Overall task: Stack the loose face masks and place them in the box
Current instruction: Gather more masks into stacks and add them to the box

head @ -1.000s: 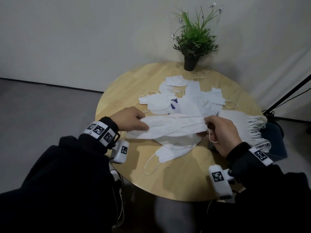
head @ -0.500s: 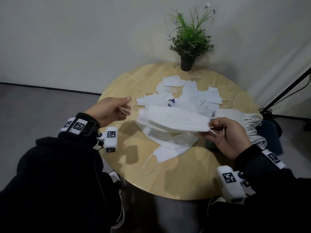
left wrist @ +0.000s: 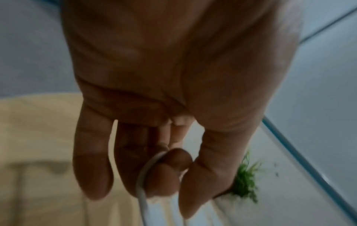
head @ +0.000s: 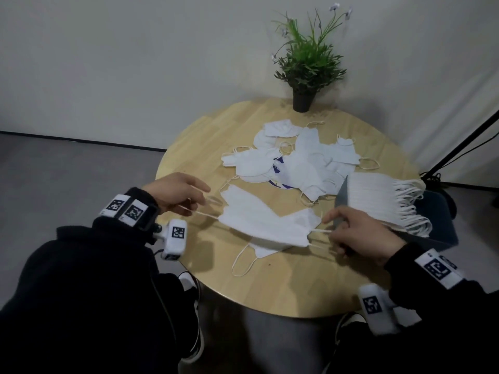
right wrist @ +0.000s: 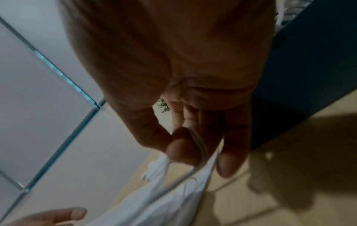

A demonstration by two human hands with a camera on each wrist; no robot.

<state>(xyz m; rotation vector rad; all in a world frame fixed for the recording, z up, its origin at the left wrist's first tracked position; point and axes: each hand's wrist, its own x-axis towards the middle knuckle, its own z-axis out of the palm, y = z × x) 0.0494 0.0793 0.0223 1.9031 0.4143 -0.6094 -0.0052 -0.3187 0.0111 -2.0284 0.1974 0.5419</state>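
The person stands at the near edge of a round wooden table (head: 216,136) and holds one white face mask (head: 266,221) stretched between both hands, just above the tabletop. The left hand (head: 175,194) pinches the mask's left ear loop (left wrist: 142,180) between thumb and a curled finger, other fingers loosely extended. The right hand (head: 359,236) pinches the right ear loop (right wrist: 201,146) the same way (thumb against forefinger, seen clearly in the wrist view). Under the held mask lies another mask (head: 263,249) flat on the wood, its loop toward the near edge. In the middle of the table, a bit farther, a loose pile of masks (head: 297,163) lies scattered. At the right, a neat stack of masks (head: 378,195) sits in a dark blue box (head: 437,225), w/ loops hanging over its side. A potted plant (head: 307,68) stands at the far edge.
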